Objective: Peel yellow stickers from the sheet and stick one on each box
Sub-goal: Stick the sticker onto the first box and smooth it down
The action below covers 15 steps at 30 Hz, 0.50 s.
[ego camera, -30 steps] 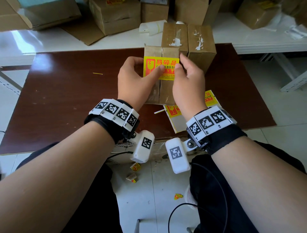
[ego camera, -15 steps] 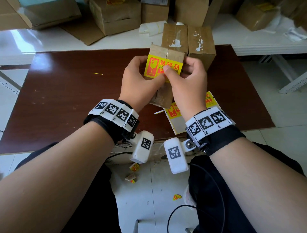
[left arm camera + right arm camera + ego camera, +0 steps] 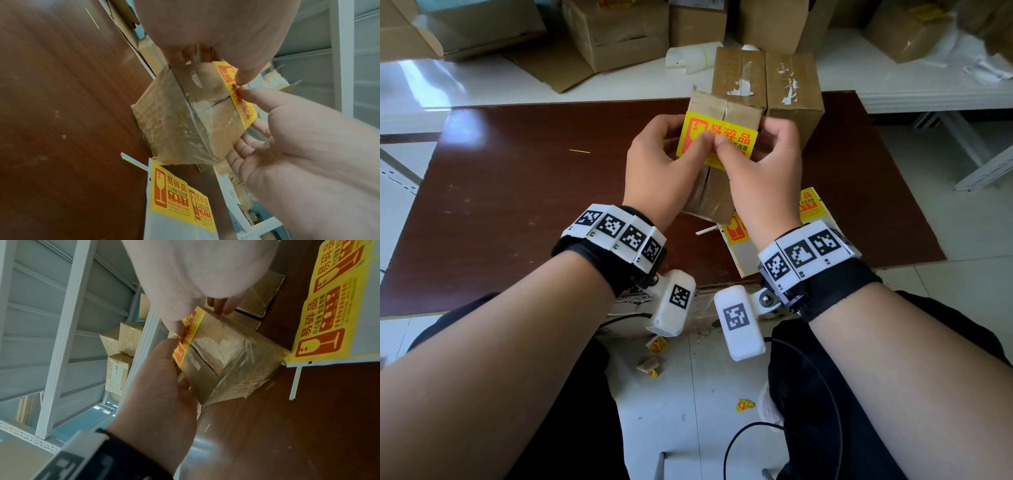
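At twelve o'clock above the brown table [image 3: 517,192], left hand [image 3: 657,171] and right hand [image 3: 763,174] grasp the tape-wrapped cardboard box [image 3: 709,195], thumbs smoothing its yellow rectangular sticker [image 3: 726,133]; next probably firm edge-pressing.

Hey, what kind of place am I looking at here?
Probably a packing or shipping room. Taped cardboard boxes are piled behind the brown table, a sheet of yellow fragile stickers lies on it, and metal shelving holds more boxes.

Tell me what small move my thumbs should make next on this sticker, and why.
Probably slide both thumbs outward toward the edges. The yellow sticker already lies on the box, and the left hand and right hand press only its middle.
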Each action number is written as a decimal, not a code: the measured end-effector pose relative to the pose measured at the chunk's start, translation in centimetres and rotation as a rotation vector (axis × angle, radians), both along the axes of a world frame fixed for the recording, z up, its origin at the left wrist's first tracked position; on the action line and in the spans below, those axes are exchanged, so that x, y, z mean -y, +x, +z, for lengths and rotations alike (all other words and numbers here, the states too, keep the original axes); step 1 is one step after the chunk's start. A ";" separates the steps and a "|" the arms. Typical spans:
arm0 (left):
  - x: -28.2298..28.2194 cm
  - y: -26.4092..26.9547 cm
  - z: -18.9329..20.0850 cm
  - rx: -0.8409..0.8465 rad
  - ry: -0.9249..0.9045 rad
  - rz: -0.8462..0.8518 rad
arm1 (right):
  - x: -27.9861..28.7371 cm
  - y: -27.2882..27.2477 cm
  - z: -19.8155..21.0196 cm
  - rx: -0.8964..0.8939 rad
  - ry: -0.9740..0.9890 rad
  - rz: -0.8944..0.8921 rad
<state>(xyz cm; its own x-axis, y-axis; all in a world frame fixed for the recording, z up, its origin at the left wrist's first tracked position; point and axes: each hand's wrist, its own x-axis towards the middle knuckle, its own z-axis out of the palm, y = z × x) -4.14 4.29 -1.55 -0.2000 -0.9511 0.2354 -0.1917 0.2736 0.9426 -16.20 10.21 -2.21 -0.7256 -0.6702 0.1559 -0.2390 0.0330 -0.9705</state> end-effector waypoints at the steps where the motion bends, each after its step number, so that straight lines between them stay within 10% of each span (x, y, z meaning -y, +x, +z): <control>1: 0.1 0.0 0.0 -0.007 0.007 0.007 | 0.0 0.0 0.0 -0.004 0.010 0.011; 15: 0.3 0.3 0.2 -0.033 0.029 0.084 | -0.3 -0.8 0.8 0.035 0.003 0.025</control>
<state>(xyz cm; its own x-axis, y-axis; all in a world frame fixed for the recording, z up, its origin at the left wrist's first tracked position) -3.89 3.98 -1.38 -0.1115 -0.9708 0.2123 -0.1815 0.2299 0.9561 -17.00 10.56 -1.44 -0.7138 -0.6885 0.1286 -0.2058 0.0306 -0.9781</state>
